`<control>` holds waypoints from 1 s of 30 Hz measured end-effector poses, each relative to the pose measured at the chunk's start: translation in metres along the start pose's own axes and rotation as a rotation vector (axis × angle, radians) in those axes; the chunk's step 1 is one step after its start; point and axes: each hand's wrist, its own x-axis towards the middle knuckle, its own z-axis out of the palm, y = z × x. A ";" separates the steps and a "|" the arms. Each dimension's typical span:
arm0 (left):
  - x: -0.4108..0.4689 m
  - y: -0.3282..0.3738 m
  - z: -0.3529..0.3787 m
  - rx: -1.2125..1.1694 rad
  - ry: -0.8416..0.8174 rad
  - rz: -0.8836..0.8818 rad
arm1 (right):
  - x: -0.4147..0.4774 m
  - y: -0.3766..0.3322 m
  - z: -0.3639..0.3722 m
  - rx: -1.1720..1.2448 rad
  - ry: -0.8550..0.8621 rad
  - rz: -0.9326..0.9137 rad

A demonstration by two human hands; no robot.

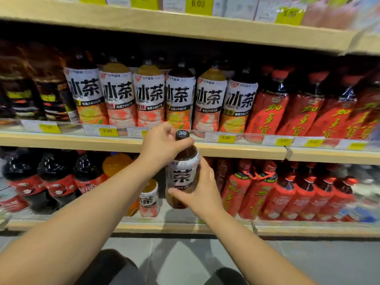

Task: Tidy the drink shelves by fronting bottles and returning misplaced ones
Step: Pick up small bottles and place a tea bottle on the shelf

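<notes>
While both hands grip one bottle in front of the shelves, notes run as follows.

Held bottle: tea bottle point(182, 173) upright in the air, before the edge of the middle shelf point(61, 140), its base level with the lower shelf's stock. Dark liquid, white wrap with bold black characters, black cap point(182, 135).

Left hand point(162, 145): curled over the neck and shoulder, fingers closed near the cap.

Right hand point(202, 190): wrapped round the lower body, thumb across the front under the label.

Done so far: tea row point(160, 97) on the middle shelf looks fronted, six labels facing out, shoulder to shoulder behind a clear rail point(257, 133). Red bottles point(304, 112) to its right stand in line too, though blurred.

Left to do, my reading: held bottle matches the tea row, so it likely belongs up there; no free slot shows at the front. A second, smaller tea bottle point(149, 199) stands on the lower shelf point(185, 226) among cola bottles point(55, 179) and beside an orange bottle point(116, 163); it looks misplaced. Lower red bottles point(287, 194) seem orderly.

Materials: clear plastic bottles, ribbed low down, glossy shrink wraps; likely slick but easy to grip at the waist. Shelf boards pale wood-look with flat fronts. Yellow price tags point(107, 131) sit behind the rail.

Floor point(308, 260): grey, smooth tile.
</notes>
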 end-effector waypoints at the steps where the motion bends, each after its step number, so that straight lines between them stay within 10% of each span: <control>1: 0.000 0.007 0.001 0.004 0.002 0.017 | 0.000 0.000 0.001 0.012 0.032 0.034; 13: 0.018 0.026 0.014 -0.077 -0.187 0.136 | 0.012 0.003 -0.073 0.038 0.313 0.038; 22: 0.040 0.010 0.054 1.104 -0.525 0.298 | 0.045 -0.011 -0.135 0.160 0.504 -0.051; 30: 0.057 0.017 0.063 1.116 -0.573 0.325 | 0.083 -0.021 -0.151 0.207 0.613 -0.117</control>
